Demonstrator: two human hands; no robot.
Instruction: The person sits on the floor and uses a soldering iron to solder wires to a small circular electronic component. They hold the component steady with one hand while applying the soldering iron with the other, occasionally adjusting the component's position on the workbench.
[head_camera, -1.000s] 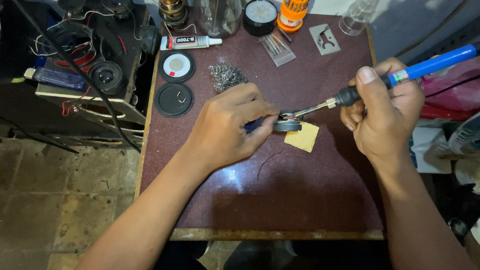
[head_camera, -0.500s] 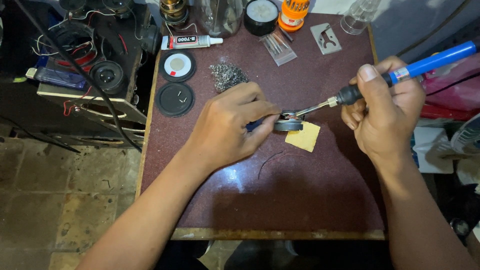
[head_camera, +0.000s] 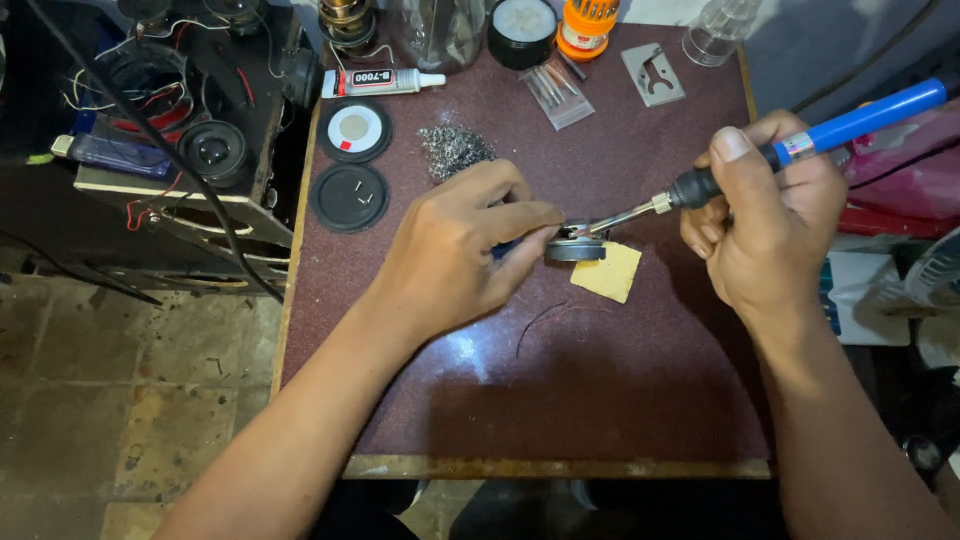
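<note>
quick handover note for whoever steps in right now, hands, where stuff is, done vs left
Left hand: pinching the small round dark part at mid-table, steadying it from its left side.
Right hand: gripping the blue-handled soldering iron, whose metal tip rests on top of the round part.
Nearby: yellow sponge pad just right of the part, wire wool pile behind the left hand, two black round discs at the table's left edge, glue tube at the back.
Done: part is held and the tip is on it.
Left: the joint itself cannot be seen, so check it before lifting the iron.
</note>
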